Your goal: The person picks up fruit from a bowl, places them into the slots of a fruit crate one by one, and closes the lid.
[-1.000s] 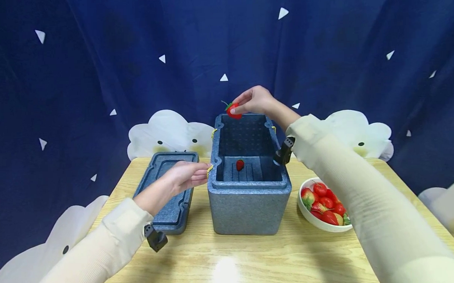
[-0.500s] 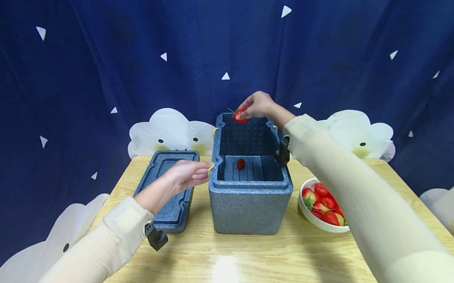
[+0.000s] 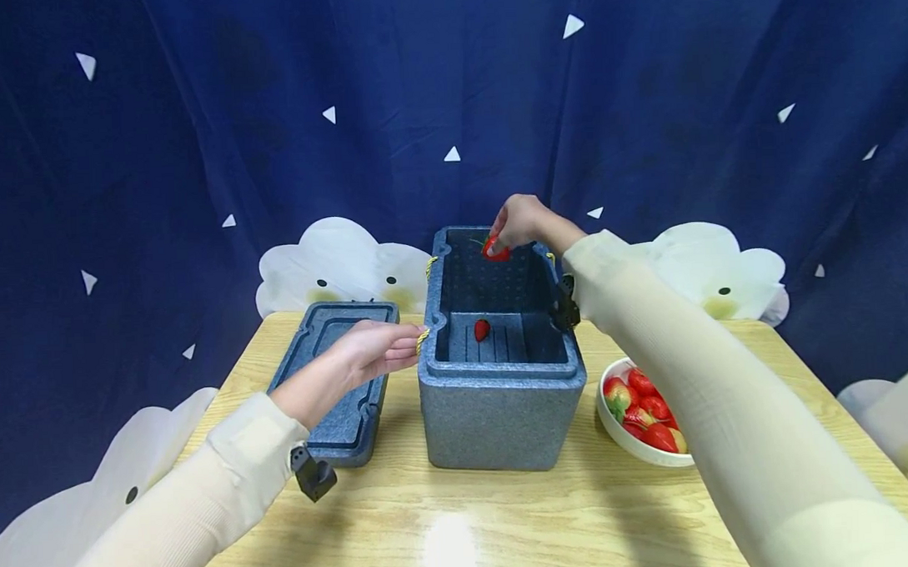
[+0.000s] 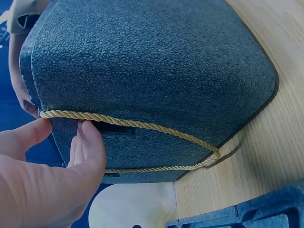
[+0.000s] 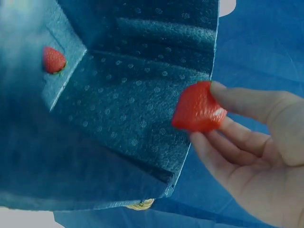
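My right hand [image 3: 522,220] pinches a red strawberry [image 5: 198,108] between thumb and fingers, over the far part of a tall blue-grey foam box [image 3: 493,424]. Green leaves show at the held berry's side in the head view. On the box floor lies another strawberry [image 3: 481,329], apart from the walls in the head view. My left hand [image 3: 377,351] touches the box's left side near the rim with fingers fairly straight. In the left wrist view its thumb and fingertips rest by a yellow twisted rope [image 4: 161,128] hanging along that side.
Left of the box lies its blue-grey lid [image 3: 331,409], partly behind my left arm. A white bowl [image 3: 632,451] of several strawberries stands at the right, partly hidden by my right sleeve. All rest on a wooden table [image 3: 462,517] before a blue curtain [image 3: 447,92].
My right hand has come down and slightly right with the strawberry, from above the far rim to inside the box's opening. My left hand stays at the box's side.
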Available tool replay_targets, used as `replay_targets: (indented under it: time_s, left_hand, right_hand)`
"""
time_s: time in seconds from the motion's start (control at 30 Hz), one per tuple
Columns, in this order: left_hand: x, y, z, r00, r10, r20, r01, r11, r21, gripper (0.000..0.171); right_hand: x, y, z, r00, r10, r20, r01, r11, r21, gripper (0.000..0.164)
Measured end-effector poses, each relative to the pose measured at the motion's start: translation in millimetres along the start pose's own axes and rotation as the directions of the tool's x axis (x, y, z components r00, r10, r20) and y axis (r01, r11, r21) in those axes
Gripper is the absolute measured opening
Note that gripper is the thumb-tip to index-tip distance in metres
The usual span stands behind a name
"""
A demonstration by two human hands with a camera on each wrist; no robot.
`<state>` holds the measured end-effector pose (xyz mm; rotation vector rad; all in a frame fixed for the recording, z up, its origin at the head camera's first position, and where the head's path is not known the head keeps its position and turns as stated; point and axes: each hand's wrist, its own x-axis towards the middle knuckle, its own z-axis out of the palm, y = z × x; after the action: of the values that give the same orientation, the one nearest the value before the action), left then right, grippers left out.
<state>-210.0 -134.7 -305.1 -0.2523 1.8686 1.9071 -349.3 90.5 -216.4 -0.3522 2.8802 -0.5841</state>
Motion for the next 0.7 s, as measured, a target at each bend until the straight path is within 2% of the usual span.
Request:
replay_targets:
  time_s: [0.1, 0.2, 0.4, 0.7]
  left_hand:
    - [1.7, -0.1, 0.3, 1.0, -0.007, -0.001, 0.007, 1.0, -0.003, 0.046]
    - [2.9, -0.2, 1.0, 1.0, -0.007, -0.006, 0.007, 1.0, -0.002, 0.048]
    - [3.1, 0.5, 2.3, 1.0, -0.014, -0.01, 0.014, 1.0, -0.008, 0.049]
    - [2.6, 0.6, 0.6, 1.0, -0.009, -0.023, 0.008, 1.0, -0.021, 0.052]
  right_hand:
    - [0.0, 1.4, -0.3, 1.0, 0.001, -0.012, -0.002, 0.999, -0.035, 0.033]
    - [-1.6, 2.8, -1.4, 1.0, 0.008, -0.022, -0.008, 1.0, -0.025, 0.034]
    - [-9.2, 7.7, -7.6, 0.998, -0.033, -0.045, 0.032, 0.999, -0.034, 0.034]
    - [-31.9, 24.6, -22.4, 0.994, -0.079, -0.078, 0.081, 0.996, 0.034, 0.035]
